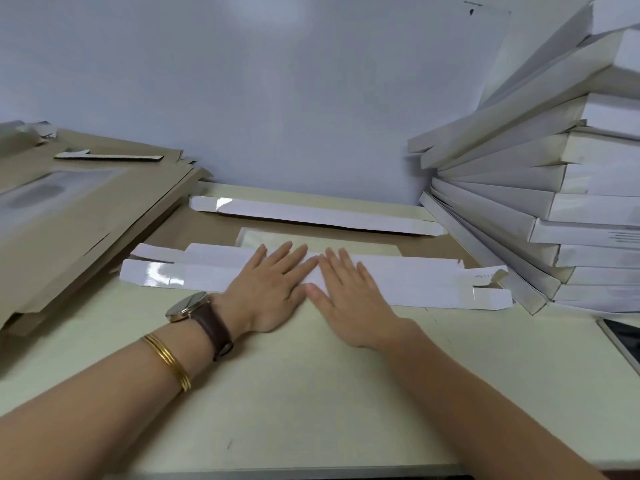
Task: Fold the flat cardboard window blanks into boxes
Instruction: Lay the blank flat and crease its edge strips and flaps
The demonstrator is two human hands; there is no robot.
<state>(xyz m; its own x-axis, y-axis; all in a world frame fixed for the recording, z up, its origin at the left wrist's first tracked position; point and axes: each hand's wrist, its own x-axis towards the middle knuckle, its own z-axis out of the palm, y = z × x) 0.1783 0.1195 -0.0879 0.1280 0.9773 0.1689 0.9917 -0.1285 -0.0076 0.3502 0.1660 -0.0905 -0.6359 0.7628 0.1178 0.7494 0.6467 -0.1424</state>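
Both hands, the left hand and the right hand, lie flat with fingers spread, holding nothing, and press the folded near flap of the blank, so probably the crease is being set and next the far flap needs folding.

head view: worn at head height, looks forward and down | faces the wall behind the table | close, forearms reach in from the bottom edge toward the wall | single view, nothing shared
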